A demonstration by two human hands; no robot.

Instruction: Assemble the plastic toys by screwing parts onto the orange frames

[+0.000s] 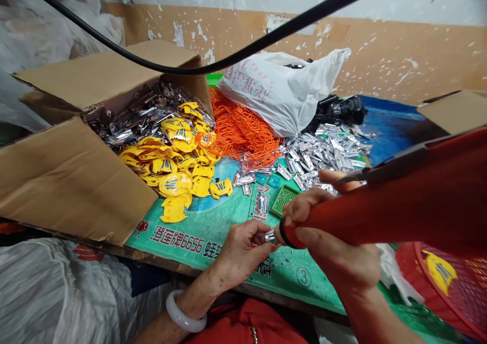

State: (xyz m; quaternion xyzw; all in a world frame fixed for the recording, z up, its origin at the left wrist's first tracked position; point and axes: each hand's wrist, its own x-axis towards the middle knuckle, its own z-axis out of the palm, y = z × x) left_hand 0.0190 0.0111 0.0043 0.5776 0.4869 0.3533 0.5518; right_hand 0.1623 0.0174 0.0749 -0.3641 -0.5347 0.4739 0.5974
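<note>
Left hand (pixel 243 250), closed in a pinch on a small silver metal clip (pixel 271 236), held at the black-collared tip of a long red-handled tool (pixel 380 202) gripped in the fist of the right hand (pixel 327 232), above a green printed woven sack (pixel 213 232) on the desk; loose silver clips (pixel 323 153) heaped beyond, yellow plastic shapes (pixel 175 184) in an open brown cardboard box (pixel 72 176) to the left.

Here we go: the little clip (pixel 271 236) in my left fingers (pixel 247 242) is bright, shiny metal, same as the silvery strips (pixel 323 151) heaped ahead. My right hand (pixel 327 227) is wrapped around a smooth, matt red handle (pixel 380 207). Over in the carton (pixel 72 176), rough brown cardboard, the yellow pieces (pixel 171 184) gleam like glossy plastic! The orange mesh (pixel 243 131) looks like plastic too, the green sack (pixel 213 237) beneath is coarse woven stuff, and my white bangle (pixel 184 311) is smooth and polished.
</note>
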